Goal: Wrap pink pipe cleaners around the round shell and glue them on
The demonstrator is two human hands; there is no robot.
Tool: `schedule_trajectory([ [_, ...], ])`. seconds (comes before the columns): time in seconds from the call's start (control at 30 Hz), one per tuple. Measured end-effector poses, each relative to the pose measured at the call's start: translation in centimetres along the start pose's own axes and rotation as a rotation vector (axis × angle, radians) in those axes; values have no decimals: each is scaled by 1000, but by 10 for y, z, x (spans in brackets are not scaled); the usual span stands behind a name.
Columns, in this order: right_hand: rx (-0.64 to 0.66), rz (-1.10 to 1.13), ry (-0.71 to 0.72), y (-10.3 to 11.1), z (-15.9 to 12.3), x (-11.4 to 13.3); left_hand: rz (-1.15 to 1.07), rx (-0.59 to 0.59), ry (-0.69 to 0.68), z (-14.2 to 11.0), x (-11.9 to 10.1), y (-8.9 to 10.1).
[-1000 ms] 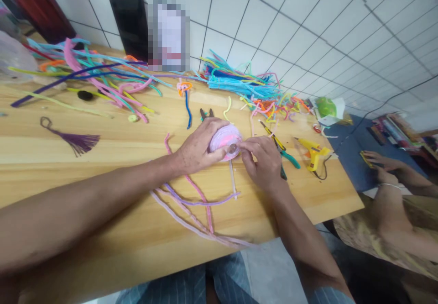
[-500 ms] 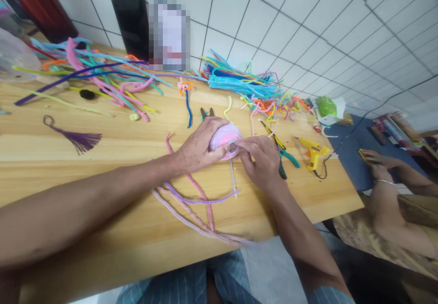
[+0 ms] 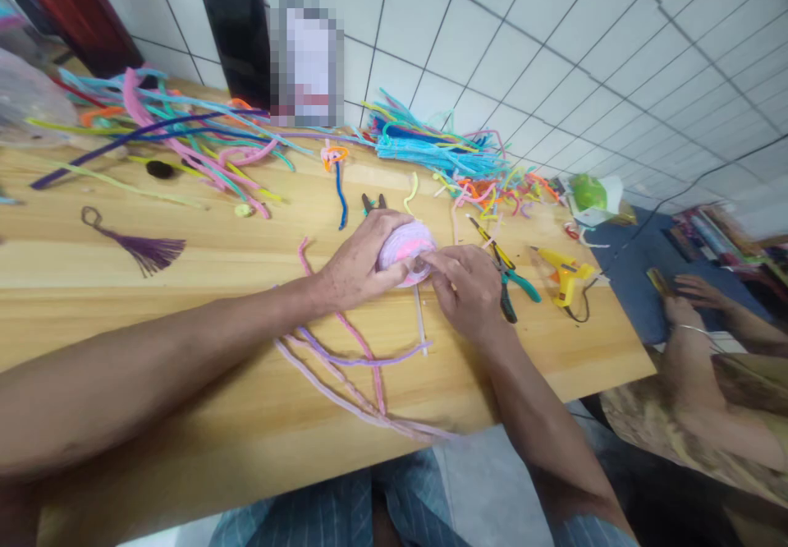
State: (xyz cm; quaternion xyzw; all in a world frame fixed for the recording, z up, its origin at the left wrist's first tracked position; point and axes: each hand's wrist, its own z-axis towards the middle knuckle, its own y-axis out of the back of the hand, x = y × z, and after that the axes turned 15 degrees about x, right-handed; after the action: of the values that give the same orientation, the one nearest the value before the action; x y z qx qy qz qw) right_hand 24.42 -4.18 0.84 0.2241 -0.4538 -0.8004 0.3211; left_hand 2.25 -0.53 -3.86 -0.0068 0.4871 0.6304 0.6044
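Note:
My left hand [image 3: 363,259] is closed around a round lilac-and-pink fuzzy piece [image 3: 406,241], which looks wound from pipe cleaners. Its thumb lies along the near side, by a small shiny round spot [image 3: 419,265]. From the right, my right hand [image 3: 466,288] brings bent, pinched fingers against that spot; whatever they grip is too small to make out. A thin whitish stick [image 3: 420,321] lies just below the piece. Several pink and lilac pipe cleaners [image 3: 363,361] cross one another on the table nearer to me.
Green-handled pliers [image 3: 510,284], a yellow cutter [image 3: 492,243] and a yellow glue gun [image 3: 563,274] lie right of my hands. A purple tassel [image 3: 144,251] is at left. Pipe-cleaner bundles [image 3: 431,149] line the wall. At far right, another person's hands [image 3: 689,301] hold something yellow.
My hands and the round piece stay almost in place, with the right fingers shifting slightly at the shiny spot. The other person's hand has lifted a little off the yellow item.

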Motion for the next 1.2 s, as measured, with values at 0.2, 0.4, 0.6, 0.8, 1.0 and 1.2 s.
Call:
schedule_trajectory([
  [0.2,17,-1,-7,1,0,2,-4,6,15,0,0,1],
  [0.4,49,17,-20,4,0,6,-22,4,24,-1,-2,2],
  [0.6,29,17,-18,4,4,8,-72,45,78,-2,-9,8],
  [0.8,15,-4,-14,5,5,11,-60,-6,114,1,-7,6],
  [1.0,31,32,-36,2,2,11,-69,3,165,4,-10,8],
  [1.2,21,42,-33,3,2,11,-89,28,152,3,-11,10],
])
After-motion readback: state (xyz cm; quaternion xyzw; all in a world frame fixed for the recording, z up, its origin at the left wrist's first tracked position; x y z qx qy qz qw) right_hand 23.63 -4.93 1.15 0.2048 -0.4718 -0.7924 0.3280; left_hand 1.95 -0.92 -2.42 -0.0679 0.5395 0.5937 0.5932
